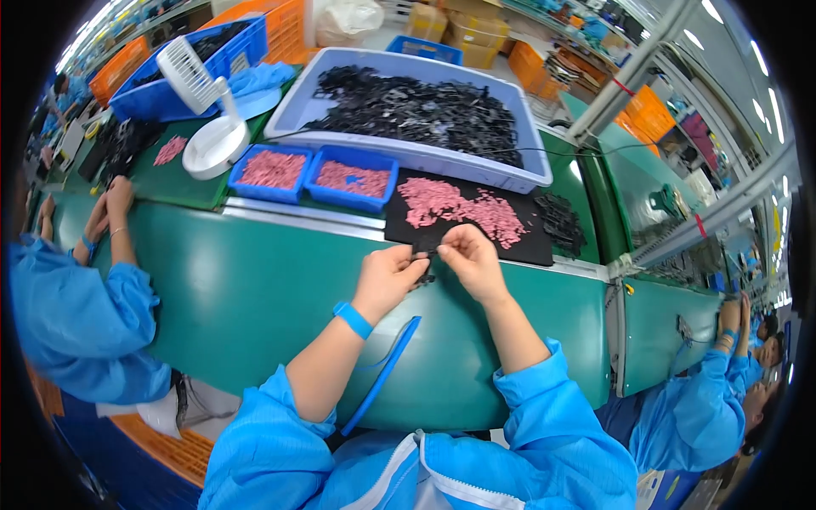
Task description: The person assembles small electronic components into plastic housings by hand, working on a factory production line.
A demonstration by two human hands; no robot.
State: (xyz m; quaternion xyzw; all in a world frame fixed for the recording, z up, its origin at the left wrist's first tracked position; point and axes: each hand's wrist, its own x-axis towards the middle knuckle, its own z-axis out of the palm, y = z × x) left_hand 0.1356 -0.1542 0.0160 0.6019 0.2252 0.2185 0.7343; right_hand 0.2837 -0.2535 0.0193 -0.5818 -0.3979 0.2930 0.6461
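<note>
1. The left hand [389,276] and the right hand [470,257] are meeting at the centre of the frame, above the far edge of the green counter [255,289].
2. Both hands are closing their fingertips on one small black plastic part [425,247], which is sitting between them, just in front of the black mat [408,223].
3. A blue wristband [352,320] is circling the left wrist, and a blue strap [387,367] is running down from it toward the lower centre.
4. A heap of small pink pieces [459,209] is lying on the mat, just beyond the hands; a cluster of black parts [561,223] is resting at the mat's right end.
5. Two small blue trays [313,176] holding more pink pieces are standing side by side left of the mat.
6. A large pale bin [408,153] filled with black parts is occupying the upper centre.
7. A white desk fan [204,102] is standing at the upper left, beside a blue crate [246,47].
8. Another person's hands [106,212] are working at the left edge; a further person in a blue coat [705,408] is sitting at the lower right.
</note>
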